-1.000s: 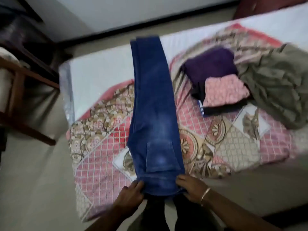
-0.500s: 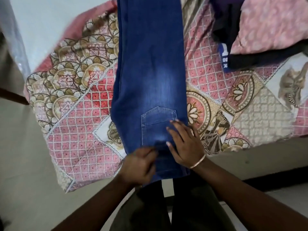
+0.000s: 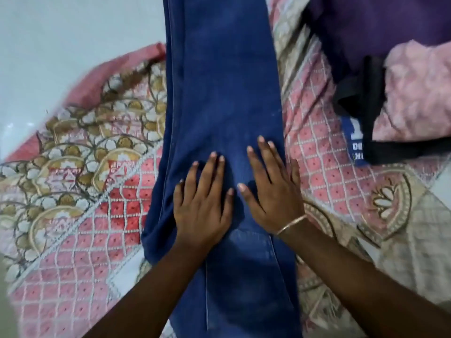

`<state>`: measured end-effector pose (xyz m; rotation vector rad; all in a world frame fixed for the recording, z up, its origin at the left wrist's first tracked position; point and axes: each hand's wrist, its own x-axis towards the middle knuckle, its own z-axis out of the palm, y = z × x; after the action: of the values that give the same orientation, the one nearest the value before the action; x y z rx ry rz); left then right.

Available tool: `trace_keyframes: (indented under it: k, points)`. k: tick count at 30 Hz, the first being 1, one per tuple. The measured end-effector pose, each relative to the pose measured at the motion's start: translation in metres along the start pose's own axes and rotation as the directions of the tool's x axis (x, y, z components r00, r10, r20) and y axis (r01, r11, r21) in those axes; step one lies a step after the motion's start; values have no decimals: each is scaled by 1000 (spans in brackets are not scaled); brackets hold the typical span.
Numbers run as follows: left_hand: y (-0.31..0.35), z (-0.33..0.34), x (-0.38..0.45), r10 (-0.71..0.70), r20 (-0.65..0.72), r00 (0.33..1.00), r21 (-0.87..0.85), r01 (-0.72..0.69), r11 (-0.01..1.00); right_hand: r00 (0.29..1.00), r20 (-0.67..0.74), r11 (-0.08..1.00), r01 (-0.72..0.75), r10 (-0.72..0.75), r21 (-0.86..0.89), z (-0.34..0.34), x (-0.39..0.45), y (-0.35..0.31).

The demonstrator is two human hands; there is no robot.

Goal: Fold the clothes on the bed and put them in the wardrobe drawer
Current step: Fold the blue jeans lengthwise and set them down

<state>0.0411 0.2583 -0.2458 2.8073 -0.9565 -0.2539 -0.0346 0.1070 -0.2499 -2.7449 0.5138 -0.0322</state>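
Both hands lie flat with fingers spread on the jeans (image 3: 219, 93): the left hand (image 3: 201, 206) and right hand (image 3: 271, 189) press side by side at frame centre, probably to smooth the denim before the next fold. The jeans are dark blue, folded lengthwise, running from top to bottom of frame on the bed (image 3: 85, 215), left of folded clothes (image 3: 402, 81) at upper right.

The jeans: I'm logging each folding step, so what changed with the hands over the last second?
Both hands let go of the waistband and slid up the jeans. The left hand and right hand now press flat, side by side, above the back pocket, fingers straight. The jeans stay stretched lengthwise on the patterned bedspread, and the folded pile is untouched.
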Motion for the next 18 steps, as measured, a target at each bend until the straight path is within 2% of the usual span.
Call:
trace_keyframes:
  k: [2, 4, 6, 11, 15, 18]
  points:
    - [2, 1, 49, 7, -1, 1000, 3, -7, 1000, 999, 33, 999, 25, -25, -20, 0, 52, 9]
    - [-4, 2, 98, -105, 34, 994, -49, 106, 993, 998, 46, 998, -43, 45, -42, 0, 99, 21]
    - [-7, 0, 119, -178, 42, 983, -57, 181, 982, 996, -34, 996, -84, 83, -21, -4, 120, 30]
    - [-3, -20, 190, -251, 0, 968, -116, 249, 962, 960, -275, 997, 68, -58, 27, -32, 230, 74]
    - [0, -36, 253, -316, -74, 946, -225, 293, 929, 958, -282, 995, -32, 58, 95, -26, 285, 112]
    - [-1, -46, 306, -380, -70, 922, -332, 338, 881, 929, -359, 996, -80, 85, 30, -5, 287, 126]
